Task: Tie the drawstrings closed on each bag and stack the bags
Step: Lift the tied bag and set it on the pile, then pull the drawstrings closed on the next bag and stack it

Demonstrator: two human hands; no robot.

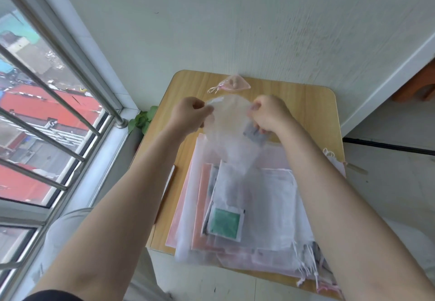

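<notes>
A sheer white drawstring bag [229,121] hangs in the air above the far half of the wooden desk [306,103], stretched between both hands. The left hand [190,114] pinches its top left corner, and the right hand [268,114] grips its right edge with curled fingers, just above a small grey card [255,134] seen through the mesh. Beneath it, a loose pile of white and pink mesh bags [270,206] covers the near part of the desk, with a green-printed packet [224,223] inside one. A tied pink bag [233,83] lies at the far edge against the wall. A barred window [47,112] fills the left.
</notes>
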